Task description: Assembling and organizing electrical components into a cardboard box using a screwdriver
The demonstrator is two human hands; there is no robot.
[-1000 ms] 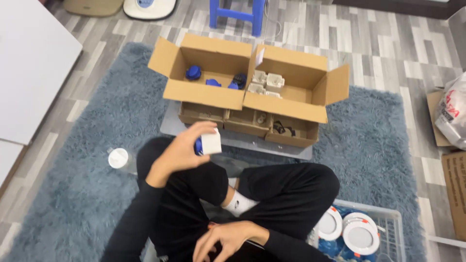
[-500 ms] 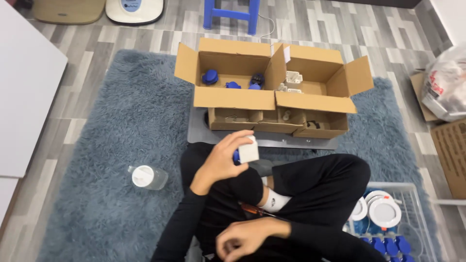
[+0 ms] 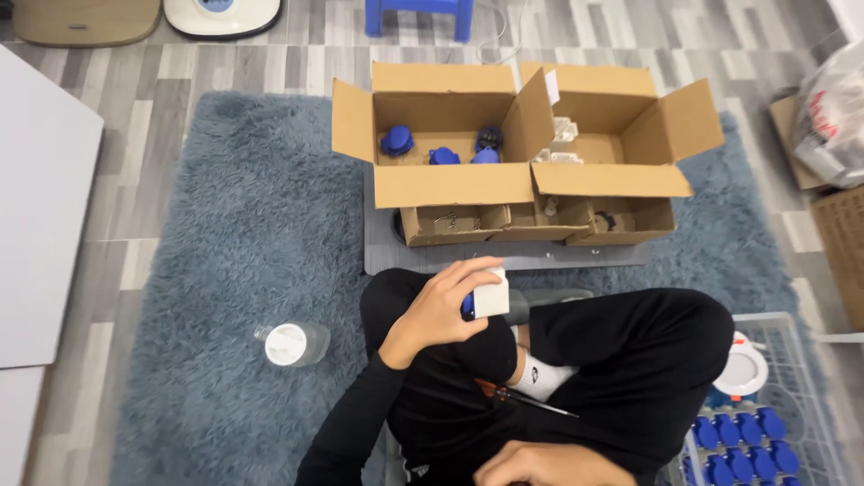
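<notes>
Left hand [image 3: 438, 310] grips a small white-and-blue plastic block [image 3: 487, 294] above crossed legs; right hand [image 3: 549, 463], partly cropped, grasp unclear.

A small white and blue block-shaped part [image 3: 487, 294] sits upright, held over the lap, near the cardboard boxes.
</notes>
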